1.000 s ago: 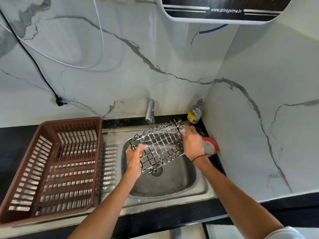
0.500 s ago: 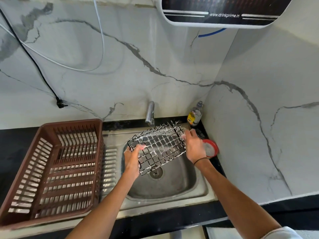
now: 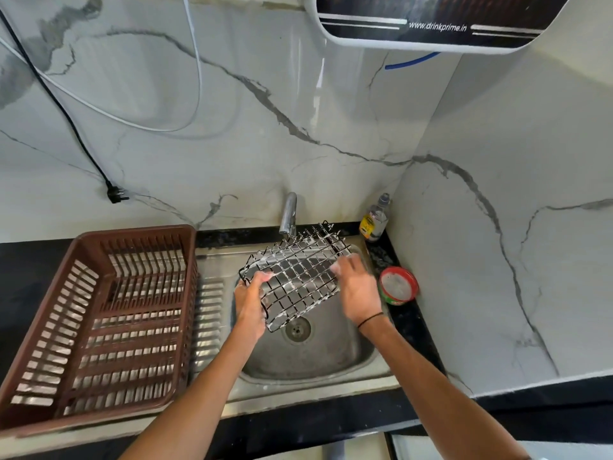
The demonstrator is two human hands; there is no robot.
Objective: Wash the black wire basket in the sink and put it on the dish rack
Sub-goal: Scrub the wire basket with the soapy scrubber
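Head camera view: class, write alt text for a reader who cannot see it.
Two bare hands hold a soapy black wire basket tilted over a steel sink, the left hand gripping its near corner and the right hand on its right side. A brown dish rack stands on the drainboard to the left, and a tap rises behind the sink.

left arm: bare forearm coming in from bottom centre, angled up and slightly right
left hand (image 3: 249, 305): curled shut on the black wire basket (image 3: 295, 277), gripping its near-left edge
right arm: reaches in from lower right, thin black band at the wrist
right hand (image 3: 358, 292): lying against the basket's right side, soapy fingertips (image 3: 338, 265), kinda blurred
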